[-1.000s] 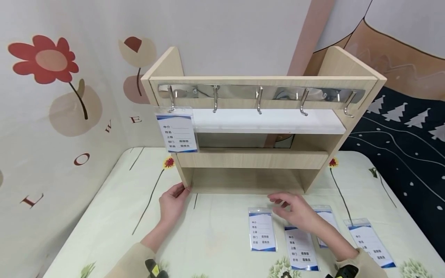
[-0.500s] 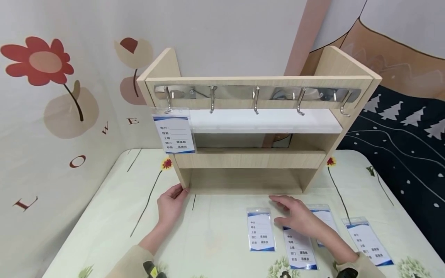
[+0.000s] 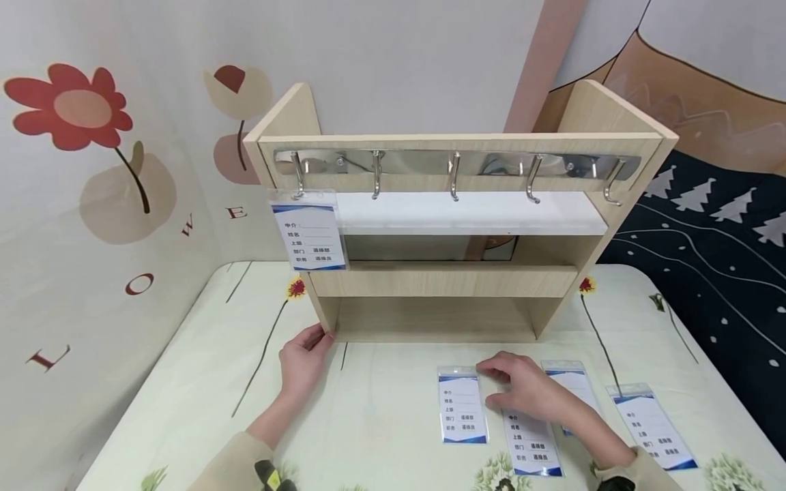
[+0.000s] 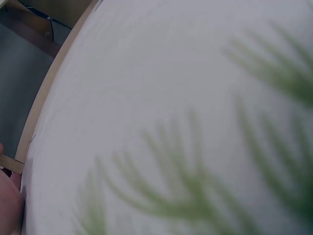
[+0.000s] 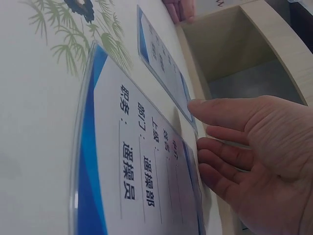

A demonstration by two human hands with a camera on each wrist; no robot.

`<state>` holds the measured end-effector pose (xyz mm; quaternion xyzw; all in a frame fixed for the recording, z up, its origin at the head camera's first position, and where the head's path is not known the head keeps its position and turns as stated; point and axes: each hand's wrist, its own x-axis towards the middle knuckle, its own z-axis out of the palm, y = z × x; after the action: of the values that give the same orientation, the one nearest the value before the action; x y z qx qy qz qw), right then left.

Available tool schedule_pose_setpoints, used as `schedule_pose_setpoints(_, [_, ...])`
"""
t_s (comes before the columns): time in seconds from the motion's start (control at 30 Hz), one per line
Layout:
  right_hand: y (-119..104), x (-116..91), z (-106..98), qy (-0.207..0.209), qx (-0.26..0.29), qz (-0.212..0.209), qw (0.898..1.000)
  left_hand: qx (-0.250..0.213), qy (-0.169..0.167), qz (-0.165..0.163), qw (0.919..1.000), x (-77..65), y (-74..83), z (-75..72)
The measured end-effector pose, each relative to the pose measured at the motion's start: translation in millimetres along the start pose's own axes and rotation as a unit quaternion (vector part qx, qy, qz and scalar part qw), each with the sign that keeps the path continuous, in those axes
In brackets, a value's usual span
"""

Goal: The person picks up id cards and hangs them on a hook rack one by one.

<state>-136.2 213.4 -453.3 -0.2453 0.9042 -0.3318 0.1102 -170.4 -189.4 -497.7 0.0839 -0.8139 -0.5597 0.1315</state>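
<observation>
My left hand (image 3: 302, 358) holds the lower left corner of a light wooden shelf unit (image 3: 442, 283), thumb in front of the side panel. My right hand (image 3: 522, 385) is over the table with loosely bent fingers, its fingertips right at the upper right corner of a clear-sleeved name badge (image 3: 462, 409). In the right wrist view the thumb (image 5: 215, 111) overlaps that badge's top end, apart from the other fingers. A second badge (image 3: 533, 447) lies partly under the right hand. Another badge (image 3: 311, 235) hangs from the leftmost metal hook (image 3: 297, 174).
Two more badges lie to the right, one (image 3: 571, 385) partly behind the right wrist, the other (image 3: 653, 429) farther out. The remaining hooks (image 3: 454, 176) along the metal rail carry nothing. A flower-printed cloth (image 3: 381, 423) covers the table; patterned curtain stands behind.
My right hand has lowered toward the front, from near the shelf's bottom edge to the leftmost table badge's top corner. My left hand stays at the shelf corner.
</observation>
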Motion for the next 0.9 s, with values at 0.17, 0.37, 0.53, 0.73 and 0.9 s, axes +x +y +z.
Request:
schedule_pose_setpoints(0.17, [-0.3,-2.8,-0.4,-0.008,0.011,-0.006,1.0,0.004,0.005,0.001,1.0,-0.4,0.5,-0.7])
schedule_pose_setpoints(0.37, [-0.2,-4.6,-0.4,-0.009,0.02,-0.007,1.0,-0.003,0.003,0.001,1.0,-1.3,1.7,-0.8])
schedule_pose_setpoints(0.53, [-0.2,-4.9,0.0,-0.01,0.022,-0.004,1.0,-0.007,-0.001,-0.002,1.0,-1.5,2.4,-0.5])
schedule_pose_setpoints(0.73, [-0.7,-4.2,-0.6,-0.013,0.024,0.002,1.0,-0.003,-0.002,-0.003,1.0,-1.6,3.2,-1.0])
schedule_pose_setpoints(0.9, [-0.4,-2.9,0.6,-0.005,0.021,-0.007,1.0,-0.005,0.0,-0.001,1.0,-1.0,2.8,-1.1])
